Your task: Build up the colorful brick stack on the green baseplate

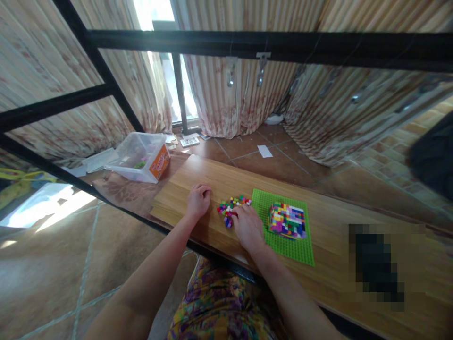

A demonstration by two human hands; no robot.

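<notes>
A loose pile of small coloured toy bricks lies on the wooden table. My right hand reaches over the pile's right side, fingers bent and drawn together among the bricks; what is between the fingertips is too small to tell. To the pile's left, my left hand rests on the wood with its fingers curled in, and their inside is hidden. Right of my right hand, a green studded baseplate carries a block-shaped build of many-coloured bricks.
A clear plastic bin with an orange label and some green pieces inside stands beyond the table's left end. A pixelated dark object is at the table's right. Black metal bars cross above, before striped curtains. Paper lies on the floor.
</notes>
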